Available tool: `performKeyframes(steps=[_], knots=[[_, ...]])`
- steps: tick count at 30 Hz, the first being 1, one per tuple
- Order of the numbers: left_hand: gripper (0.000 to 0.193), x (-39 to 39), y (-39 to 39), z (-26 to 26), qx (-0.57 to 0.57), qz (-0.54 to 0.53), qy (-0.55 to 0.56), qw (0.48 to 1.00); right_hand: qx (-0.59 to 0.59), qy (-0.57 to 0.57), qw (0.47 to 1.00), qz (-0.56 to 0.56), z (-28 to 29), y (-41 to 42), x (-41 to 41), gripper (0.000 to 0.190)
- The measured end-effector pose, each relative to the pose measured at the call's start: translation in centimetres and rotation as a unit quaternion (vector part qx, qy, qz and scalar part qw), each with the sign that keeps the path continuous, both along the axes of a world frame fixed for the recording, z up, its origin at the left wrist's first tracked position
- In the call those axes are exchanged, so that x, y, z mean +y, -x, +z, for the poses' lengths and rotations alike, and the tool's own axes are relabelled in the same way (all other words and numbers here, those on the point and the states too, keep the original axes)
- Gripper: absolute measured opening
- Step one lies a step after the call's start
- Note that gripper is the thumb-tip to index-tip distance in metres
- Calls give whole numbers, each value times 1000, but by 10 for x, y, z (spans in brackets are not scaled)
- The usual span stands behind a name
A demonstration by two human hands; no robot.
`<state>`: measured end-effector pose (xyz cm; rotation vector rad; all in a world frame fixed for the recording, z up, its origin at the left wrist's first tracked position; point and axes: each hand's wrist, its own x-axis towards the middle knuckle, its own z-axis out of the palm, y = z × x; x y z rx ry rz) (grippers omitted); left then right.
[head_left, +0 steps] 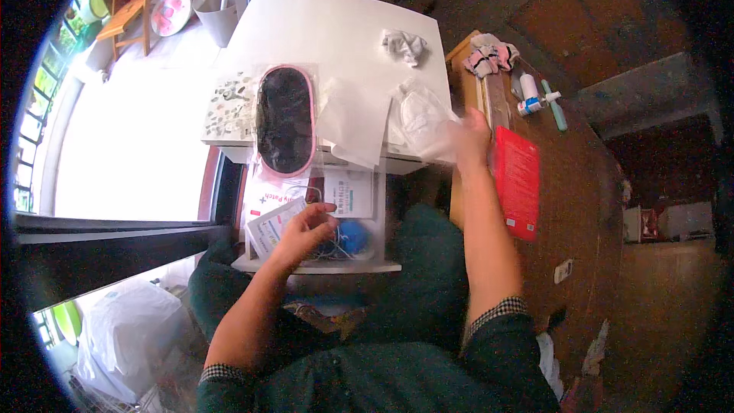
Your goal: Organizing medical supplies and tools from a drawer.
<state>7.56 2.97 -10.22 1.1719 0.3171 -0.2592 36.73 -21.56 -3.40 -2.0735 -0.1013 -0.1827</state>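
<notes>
My left hand hovers over an open white drawer, fingers apart and nothing visible in them. Below it in the drawer lie a blue round item with white cords, a printed white packet and a white box with writing. At the cabinet top's right front edge, my right hand, blurred by motion, grips the end of a clear plastic bag with something white inside. A pale sheet or flat bag lies left of it. Beside that, a black oval case with pink trim overhangs the drawer.
A crumpled white cloth lies on the white cabinet top. To the right are a red box, a spray bottle and pink-white fabric. A window frame runs along the left, with a grey bin beyond.
</notes>
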Motion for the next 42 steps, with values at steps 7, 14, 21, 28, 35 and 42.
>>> performKeyframes(steps=[7, 14, 21, 28, 35, 42], knots=[[34, 1, -1, -12, 37, 25, -8, 999, 64, -173, 982, -27, 18, 42, -18, 34], [32, 4, 0, -27, 53, 117, -3, 992, 149, -73, 985, -43, 8, 74, -25, 40], [34, 19, -2, -17, 52, 272, -16, 961, 153, -457, 864, -147, -34, 243, -5, 32], [36, 26, 7, -16, 62, 316, 7, 947, 435, -333, 826, -134, -160, 290, 54, 27], [35, 16, -12, -14, 55, 288, 34, 955, 418, -259, 850, -186, -232, 171, 36, 45], [34, 22, -4, -14, 68, 297, 8, 952, 398, -118, 909, -40, -183, 230, 67, 25]])
